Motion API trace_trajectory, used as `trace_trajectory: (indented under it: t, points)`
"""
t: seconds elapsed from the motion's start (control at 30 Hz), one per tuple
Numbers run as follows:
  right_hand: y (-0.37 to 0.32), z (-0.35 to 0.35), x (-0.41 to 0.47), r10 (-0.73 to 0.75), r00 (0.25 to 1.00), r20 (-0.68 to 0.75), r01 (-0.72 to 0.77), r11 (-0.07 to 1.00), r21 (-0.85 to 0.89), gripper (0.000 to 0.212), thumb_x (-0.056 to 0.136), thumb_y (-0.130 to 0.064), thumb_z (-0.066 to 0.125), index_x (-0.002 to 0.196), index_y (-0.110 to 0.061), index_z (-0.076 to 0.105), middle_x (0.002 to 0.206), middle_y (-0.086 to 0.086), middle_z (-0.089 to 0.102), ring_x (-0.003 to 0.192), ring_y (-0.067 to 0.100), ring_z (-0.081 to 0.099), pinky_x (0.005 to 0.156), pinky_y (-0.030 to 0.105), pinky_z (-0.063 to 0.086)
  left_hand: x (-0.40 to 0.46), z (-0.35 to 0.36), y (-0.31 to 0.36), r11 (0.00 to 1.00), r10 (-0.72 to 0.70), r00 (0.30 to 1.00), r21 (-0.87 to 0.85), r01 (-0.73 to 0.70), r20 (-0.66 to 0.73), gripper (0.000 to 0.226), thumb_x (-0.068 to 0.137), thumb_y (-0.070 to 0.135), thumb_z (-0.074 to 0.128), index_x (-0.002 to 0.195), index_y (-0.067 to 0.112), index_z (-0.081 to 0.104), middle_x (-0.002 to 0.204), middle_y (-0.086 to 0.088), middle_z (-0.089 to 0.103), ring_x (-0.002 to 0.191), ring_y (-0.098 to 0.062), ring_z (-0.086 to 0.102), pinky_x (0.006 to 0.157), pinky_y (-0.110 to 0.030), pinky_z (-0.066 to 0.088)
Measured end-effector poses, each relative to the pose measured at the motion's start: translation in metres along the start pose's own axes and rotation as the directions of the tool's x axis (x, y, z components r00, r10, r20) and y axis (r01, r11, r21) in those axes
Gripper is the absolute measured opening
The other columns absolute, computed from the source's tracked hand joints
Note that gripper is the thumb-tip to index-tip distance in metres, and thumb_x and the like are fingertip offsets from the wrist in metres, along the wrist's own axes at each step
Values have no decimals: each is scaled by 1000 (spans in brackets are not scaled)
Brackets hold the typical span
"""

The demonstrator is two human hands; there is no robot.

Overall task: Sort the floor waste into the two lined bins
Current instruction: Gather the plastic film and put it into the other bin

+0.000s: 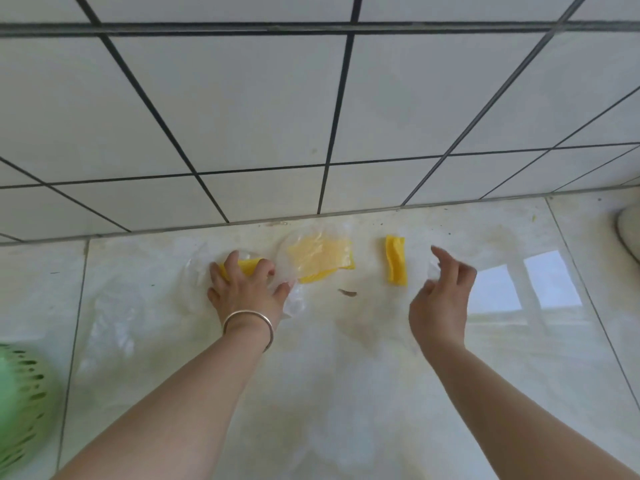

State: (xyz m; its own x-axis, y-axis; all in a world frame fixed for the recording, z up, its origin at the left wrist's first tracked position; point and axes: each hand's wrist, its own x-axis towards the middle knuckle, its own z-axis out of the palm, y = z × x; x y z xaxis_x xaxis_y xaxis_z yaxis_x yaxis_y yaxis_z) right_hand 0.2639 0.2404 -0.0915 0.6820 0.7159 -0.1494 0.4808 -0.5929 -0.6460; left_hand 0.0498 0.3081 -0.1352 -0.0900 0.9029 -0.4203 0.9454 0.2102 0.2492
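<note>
Two bare arms reach down over a pale glossy floor (346, 393) that meets a white tiled wall (242, 116). Taking the wall's foot as the landmark, all the waste lies just in front of it. A green slotted bin (20, 403) sits far from the wall at the left edge, only partly in view. Clear plastic wrap (194, 282) is spread on the floor just short of the wall, partly under the left hand (244, 289), whose fingers curl over a yellow piece (247, 265) and grasp it; a metal bangle (249, 323) rings that wrist. Closest to the wall, a clear wrapper over a flat yellow sheet (322, 259) lies right of that hand. Further right along the wall lies a yellow strip (396, 259). The right hand (441, 299) hovers beside the strip, fingers loosely bent, grasping nothing. A small brown scrap (347, 293) lies between the hands.
</note>
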Motion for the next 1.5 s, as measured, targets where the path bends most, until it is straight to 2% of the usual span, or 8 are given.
trace_trajectory:
  t: [0.13, 0.37, 0.6, 0.8, 0.93, 1.1, 1.37, 1.5]
  points:
    - [-21, 15, 23, -99, 992, 79, 102, 994, -40, 56, 94, 1, 34, 141, -28, 33, 138, 2, 26, 101, 18, 43, 84, 28, 37, -13, 15, -12, 997, 83, 994, 12, -82, -73, 37, 78, 53, 62, 108, 31, 59, 150, -7, 22, 142, -39, 11, 114, -47, 18]
    - [6, 50, 18, -5, 952, 306, 202, 762, -615, 54, 94, -40, 41, 144, -29, 23, 145, 3, 25, 126, 29, 29, 91, 43, 40, -29, 27, -38, 979, 204, 961, 16, -204, -186, 53, 63, 50, 73, 109, 27, 62, 132, -11, 49, 120, -33, 48, 99, -43, 41]
    - [42, 45, -33, -232, 935, 267, 337, 815, -472, 30, 83, -20, 41, 97, -7, 65, 92, 17, 59, 78, 39, 57, 54, 38, 51, -60, 43, -76, 941, 337, 888, 82, -328, -314, 25, 69, 48, 48, 78, 26, 57, 99, -2, 55, 84, -27, 51, 70, -35, 48]
    - [36, 37, -32, -76, 951, 301, 206, 880, -427, 28, 86, -3, 50, 114, -4, 54, 113, 17, 51, 100, 38, 54, 67, 35, 40, -65, 28, -72, 903, 404, 915, 165, -397, -9, 27, 53, 26, 81, 63, 18, 58, 64, -3, 58, 59, -28, 61, 50, -29, 46]
    - [20, 33, -38, 53, 963, 264, 14, 969, -247, 51, 85, 0, 46, 135, -11, 39, 134, 9, 45, 109, 34, 54, 81, 32, 39, -72, 8, -56, 974, 199, 979, -121, -194, 33, 25, 80, 14, 59, 65, 20, 40, 83, -11, 58, 84, -34, 57, 68, -36, 42]
    - [4, 31, -57, 25, 969, 244, 10, 990, -143, 38, 88, -3, 45, 123, -9, 55, 115, 4, 42, 85, 22, 47, 77, 26, 37, -92, 1, -59, 846, -78, 997, -529, 63, -6, 34, 74, 2, 51, 60, 25, 32, 52, 3, 39, 56, -32, 39, 54, -33, 40]
    - [-33, 33, -78, -134, 965, 225, 128, 991, 39, 30, 84, 4, 45, 107, -8, 60, 123, 1, 35, 86, 18, 50, 81, 36, 51, -91, -51, -107, 897, -72, 934, -433, -93, -351, 60, 71, 7, 69, 126, 22, 50, 124, 1, 45, 79, -16, 49, 72, -27, 42]
    - [-39, 41, -91, -181, 945, 271, 181, 983, 28, 29, 83, 5, 47, 104, -10, 61, 123, 0, 36, 88, 21, 53, 78, 36, 51, -77, -50, -140, 944, -237, 939, -288, 162, -249, 86, 75, 31, 72, 146, 33, 24, 153, -6, 16, 101, -33, 61, 81, -40, 49]
